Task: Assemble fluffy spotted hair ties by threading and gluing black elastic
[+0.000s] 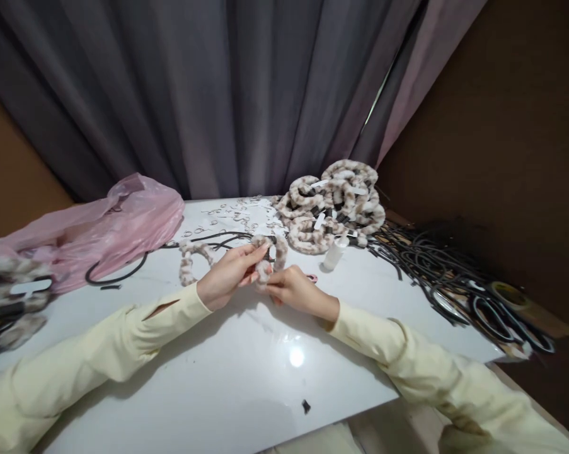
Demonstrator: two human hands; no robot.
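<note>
A fuzzy beige-and-brown fur ring (281, 252) is held up over the middle of the white table. My left hand (231, 272) is closed on its left side, thumb on top. My right hand (296, 291) pinches the lower end of the same fur ring between thumb and fingers. Just left of my left hand, a second fur ring (188, 265) lies on the table. Behind my hands run black cords (222, 236). A small white bottle (335, 253) stands slightly tilted beyond my right hand.
A pile of fur rings with white tags (345, 195) sits at the back right, near a heap of black cords (426, 258). Scissors (494, 318) lie at the right edge. Small clear rings (234, 214), a pink plastic bag (142, 217) and more fur pieces (17, 321) are around.
</note>
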